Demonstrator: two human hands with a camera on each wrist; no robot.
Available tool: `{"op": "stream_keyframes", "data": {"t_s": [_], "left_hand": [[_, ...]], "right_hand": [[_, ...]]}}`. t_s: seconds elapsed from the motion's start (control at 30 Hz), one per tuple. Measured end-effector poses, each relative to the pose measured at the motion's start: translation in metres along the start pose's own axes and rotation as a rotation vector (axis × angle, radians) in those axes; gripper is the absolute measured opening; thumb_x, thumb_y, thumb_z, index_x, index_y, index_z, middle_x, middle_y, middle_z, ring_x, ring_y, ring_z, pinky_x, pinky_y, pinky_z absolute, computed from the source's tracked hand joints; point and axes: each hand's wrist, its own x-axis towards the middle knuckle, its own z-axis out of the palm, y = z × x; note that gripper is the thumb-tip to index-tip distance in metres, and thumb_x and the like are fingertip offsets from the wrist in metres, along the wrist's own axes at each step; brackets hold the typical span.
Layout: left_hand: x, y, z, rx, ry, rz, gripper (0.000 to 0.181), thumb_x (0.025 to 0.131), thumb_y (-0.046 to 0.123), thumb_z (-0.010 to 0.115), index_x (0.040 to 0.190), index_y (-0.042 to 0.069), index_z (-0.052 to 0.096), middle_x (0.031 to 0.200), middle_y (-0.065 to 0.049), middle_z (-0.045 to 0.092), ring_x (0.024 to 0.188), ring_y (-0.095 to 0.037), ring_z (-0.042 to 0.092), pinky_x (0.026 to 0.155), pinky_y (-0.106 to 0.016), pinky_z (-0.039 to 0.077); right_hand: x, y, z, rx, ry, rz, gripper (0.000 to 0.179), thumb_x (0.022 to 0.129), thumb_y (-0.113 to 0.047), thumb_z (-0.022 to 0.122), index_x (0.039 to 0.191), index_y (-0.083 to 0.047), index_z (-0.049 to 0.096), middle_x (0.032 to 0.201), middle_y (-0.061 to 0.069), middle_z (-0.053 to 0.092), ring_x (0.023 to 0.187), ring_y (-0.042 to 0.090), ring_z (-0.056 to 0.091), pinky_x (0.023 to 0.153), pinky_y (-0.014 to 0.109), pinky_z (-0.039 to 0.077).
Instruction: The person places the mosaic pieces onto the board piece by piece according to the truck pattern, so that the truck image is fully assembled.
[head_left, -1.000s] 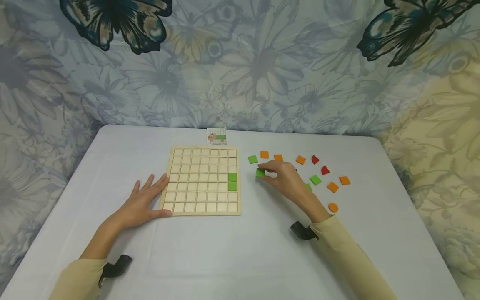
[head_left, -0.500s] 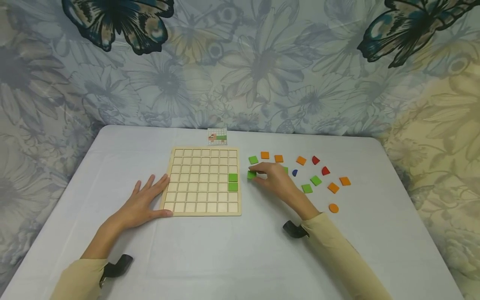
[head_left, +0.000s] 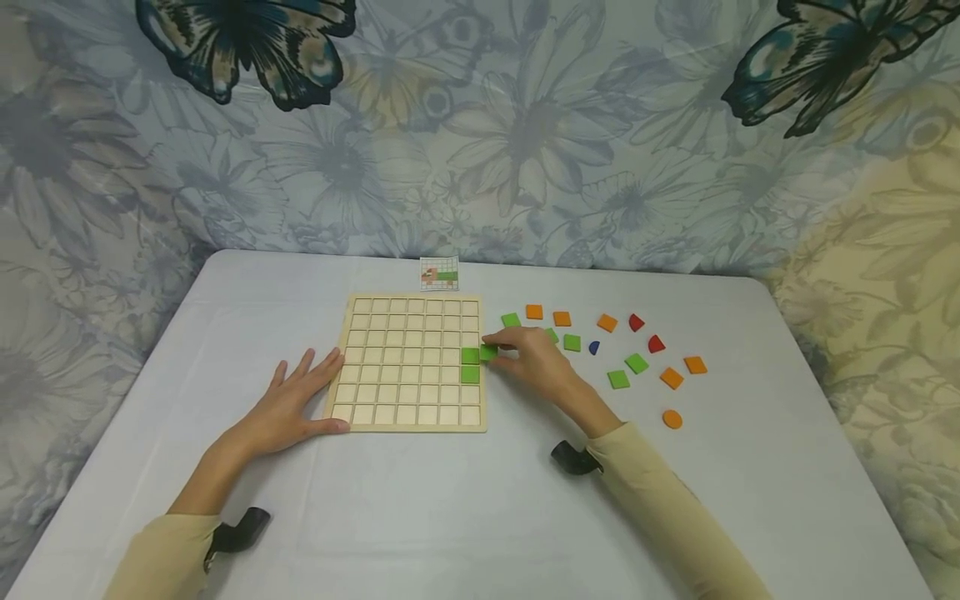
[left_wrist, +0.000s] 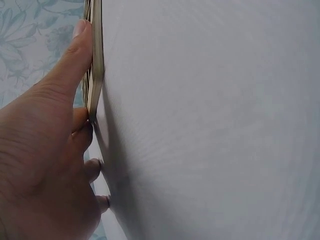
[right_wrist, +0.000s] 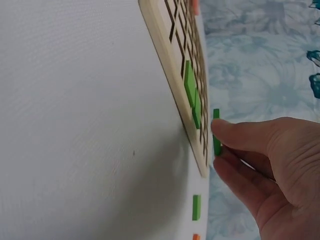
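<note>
A green tile [head_left: 488, 352] is pinched between the thumb and the fingers of the right hand [head_left: 528, 354]. Compared with half a second ago, this tile has been carried from the bare surface [head_left: 420, 500] to the right rim of the wooden board [head_left: 408, 375], just beside the upper of two set green tiles [head_left: 470, 374]. In the right wrist view, it is held raised above the board and apart from it, and is not yet laid in any cell. By this move, two loose green tiles [head_left: 572, 342] and a blue half-disc [head_left: 594, 347] are left uncovered by the hand.

The left hand [head_left: 300, 396] is kept in the same place: its fingers are spread, and the left edge of the board is touched by them, so the board is probably steadied.

For the work, it can be judged that the carrying is nearly finished, while the placing is not done. Which cell is meant cannot be told.
</note>
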Motion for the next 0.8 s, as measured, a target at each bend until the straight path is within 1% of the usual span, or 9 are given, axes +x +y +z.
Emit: {"op": "stream_keyframes", "data": {"t_s": [0.17,0.37,0.6,0.8], "left_hand": [[0.0,-0.001,0.0,-0.004,0.005,0.009,0.104,0.078,0.057,0.074,0.155,0.006,0.025,0.162,-0.013,0.019,0.147,-0.045,0.004,0.114,-0.064,-0.007],[0.0,-0.002,0.002,-0.008,0.011,0.015,0.105,0.077,0.056,0.075,0.155,0.006,0.026,0.162,-0.013,0.019,0.147,-0.045,0.004,0.114,-0.064,-0.007],[0.0,-0.002,0.002,-0.005,0.019,0.01,0.104,0.077,0.057,0.074,0.155,0.007,0.027,0.162,-0.012,0.02,0.147,-0.045,0.005,0.114,-0.064,-0.006],[0.0,-0.003,0.001,0.006,0.008,0.003,0.105,0.078,0.059,0.073,0.155,0.007,0.026,0.162,-0.012,0.019,0.148,-0.045,0.004,0.115,-0.063,-0.007]], "right_hand": [[0.004,-0.003,0.005,0.021,-0.022,-0.018,0.033,0.082,0.001,0.076,0.114,0.001,0.071,0.11,0.011,0.073,0.102,0.025,0.069,0.089,0.034,0.055],[0.012,-0.01,0.012,0.011,-0.057,-0.001,0.033,0.084,-0.002,0.076,0.117,-0.002,0.071,0.113,0.009,0.072,0.105,0.022,0.068,0.091,0.032,0.054],[0.02,-0.015,0.021,0.031,-0.066,0.0,0.035,0.082,-0.003,0.077,0.116,-0.001,0.071,0.113,0.008,0.072,0.105,0.019,0.068,0.092,0.03,0.053],[0.025,-0.015,0.028,0.009,-0.075,-0.009,0.035,0.082,-0.006,0.078,0.116,-0.002,0.071,0.115,0.008,0.071,0.108,0.02,0.066,0.094,0.031,0.052]]}}
